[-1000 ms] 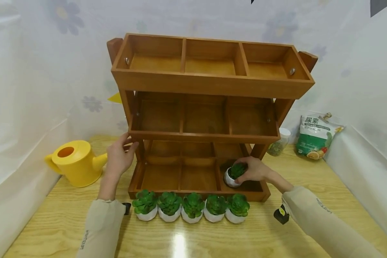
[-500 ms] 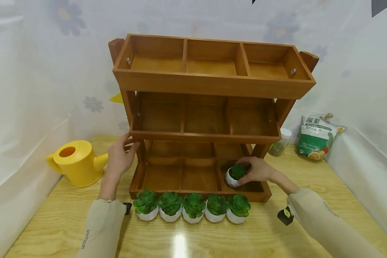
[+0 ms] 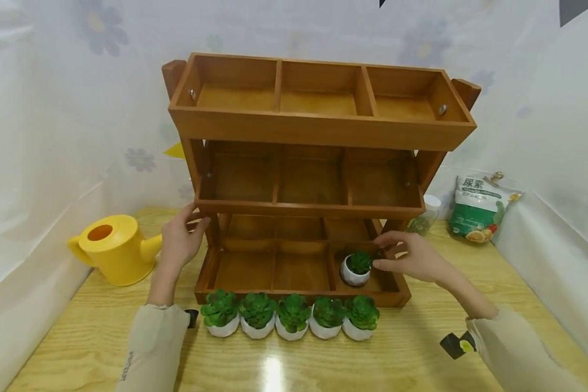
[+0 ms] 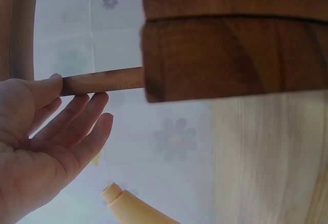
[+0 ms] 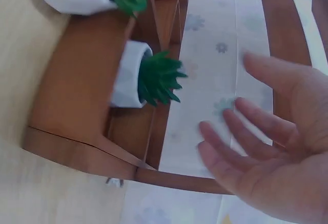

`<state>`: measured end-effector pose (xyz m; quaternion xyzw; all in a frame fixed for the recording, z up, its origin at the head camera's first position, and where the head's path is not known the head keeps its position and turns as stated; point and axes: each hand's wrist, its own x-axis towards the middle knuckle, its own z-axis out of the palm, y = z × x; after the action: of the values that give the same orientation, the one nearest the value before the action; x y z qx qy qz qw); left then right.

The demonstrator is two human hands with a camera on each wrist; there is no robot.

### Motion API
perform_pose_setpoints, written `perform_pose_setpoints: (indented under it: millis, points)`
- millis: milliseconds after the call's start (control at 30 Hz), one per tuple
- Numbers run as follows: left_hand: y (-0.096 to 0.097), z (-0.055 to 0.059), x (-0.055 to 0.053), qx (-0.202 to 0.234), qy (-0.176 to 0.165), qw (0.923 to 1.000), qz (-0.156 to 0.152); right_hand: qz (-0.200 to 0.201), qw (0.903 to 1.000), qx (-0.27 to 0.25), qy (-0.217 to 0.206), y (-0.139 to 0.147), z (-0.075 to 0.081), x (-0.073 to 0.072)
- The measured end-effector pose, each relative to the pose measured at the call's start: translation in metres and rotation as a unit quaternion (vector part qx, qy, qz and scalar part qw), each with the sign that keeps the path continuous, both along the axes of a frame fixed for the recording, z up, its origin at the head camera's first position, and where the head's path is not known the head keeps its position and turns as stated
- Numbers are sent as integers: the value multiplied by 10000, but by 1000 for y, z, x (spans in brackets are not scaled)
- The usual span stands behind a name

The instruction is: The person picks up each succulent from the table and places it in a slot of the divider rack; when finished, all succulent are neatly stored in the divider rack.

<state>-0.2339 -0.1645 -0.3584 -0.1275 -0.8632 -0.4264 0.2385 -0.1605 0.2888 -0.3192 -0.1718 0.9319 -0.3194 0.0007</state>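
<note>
A brown wooden shelf (image 3: 318,130) with three tiers of divided trays stands on the table. My left hand (image 3: 182,235) is at its left side; in the left wrist view, the thumb and fingers grip a wooden post (image 4: 102,81) from either side. One small potted succulent (image 3: 356,267) in a white faceted pot stands upright in the right compartment of the bottom tray. My right hand (image 3: 411,256) is just right of that plant, fingers spread and holding nothing; the right wrist view shows a gap between fingers and leaves. Several potted succulents (image 3: 292,316) line up before the shelf.
A yellow watering can (image 3: 117,253) is left of the shelf. On the right are a clear jar (image 3: 423,215) with a white lid and a green and white bag (image 3: 482,209) closed with a clip. White patterned sheeting surrounds the wooden table (image 3: 215,365).
My right hand has let go of the succulent in the bottom right compartment and drawn back to the right, its fingers opening. My left hand stays on the shelf's post.
</note>
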Motion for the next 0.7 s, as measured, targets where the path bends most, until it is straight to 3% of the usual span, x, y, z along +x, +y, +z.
perform_pose_setpoints:
  millis: [133,300,467,700]
  points:
    - [1,0,0,55,-6,10000,-58,-279,9974,-548,368,-5,-9,14]
    - [0,0,1,69,74,9999,-79,-312,9933,-1040,394,-13,-26,34]
    - [0,1,0,36,81,10000,-42,-322,9917,-1200,341,-22,-41,50]
    - [0,0,0,-2,46,10000,-60,-475,9922,-1106,334,-24,-58,62]
